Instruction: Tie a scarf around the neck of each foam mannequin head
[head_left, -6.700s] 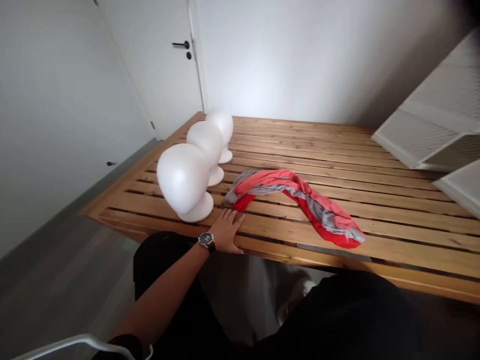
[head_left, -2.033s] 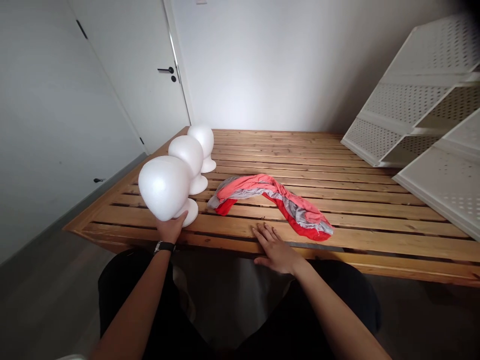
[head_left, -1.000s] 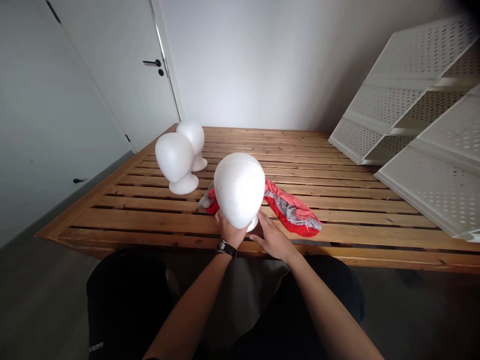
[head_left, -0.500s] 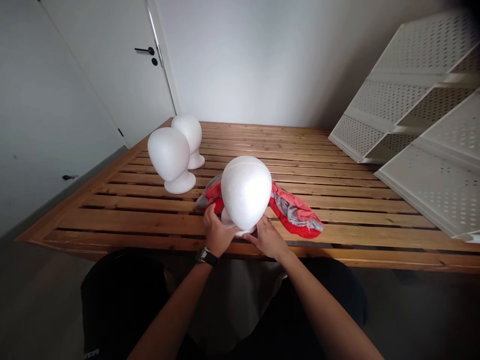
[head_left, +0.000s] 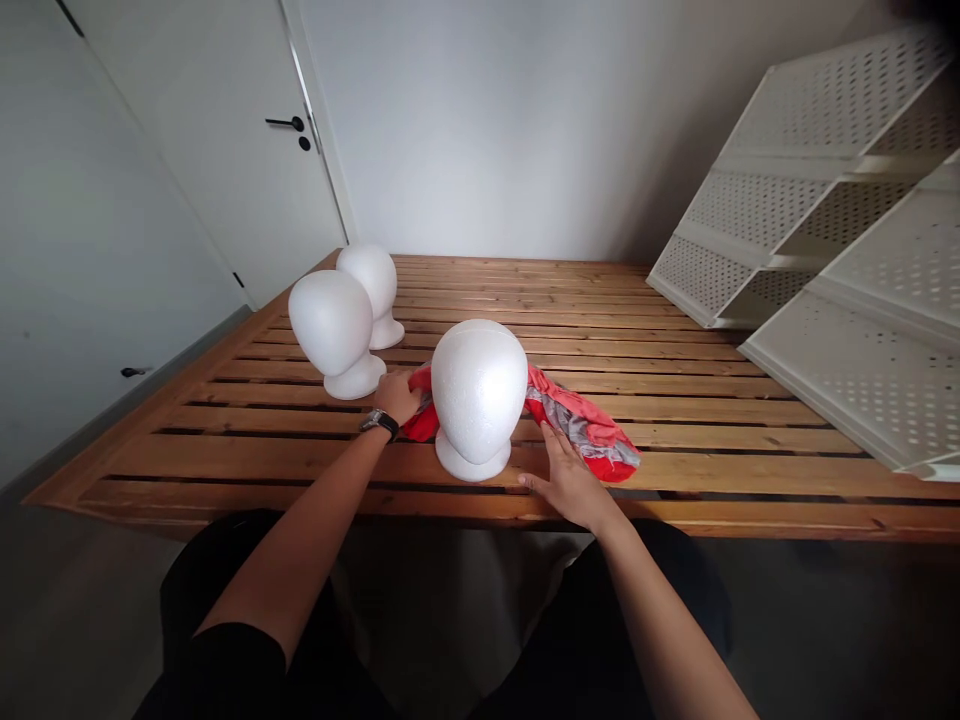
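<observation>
A white foam head (head_left: 480, 395) stands upright on its round base near the front edge of the slatted wooden table. Behind it lies a crumpled red and grey cloth (head_left: 581, 420), its middle hidden by the head and its two ends showing at the sides. My left hand (head_left: 398, 397), with a watch at the wrist, is closed on the cloth's left end; some of its fingers are hidden. To the right of the head, my right hand (head_left: 570, 478) is open, thumb spread, its fingertips at the near edge of the cloth's right end.
Two more white foam heads, one nearer (head_left: 332, 325) and one farther (head_left: 371, 290), stand at the table's left. White perforated racks (head_left: 795, 210) rest on the right side of the wooden table (head_left: 247, 450). A white wall and a door (head_left: 217, 110) are behind.
Both hands have let go of the foam head's base. My left hand has moved out left to the cloth's end, and my right hand slightly right, opening beside the cloth.
</observation>
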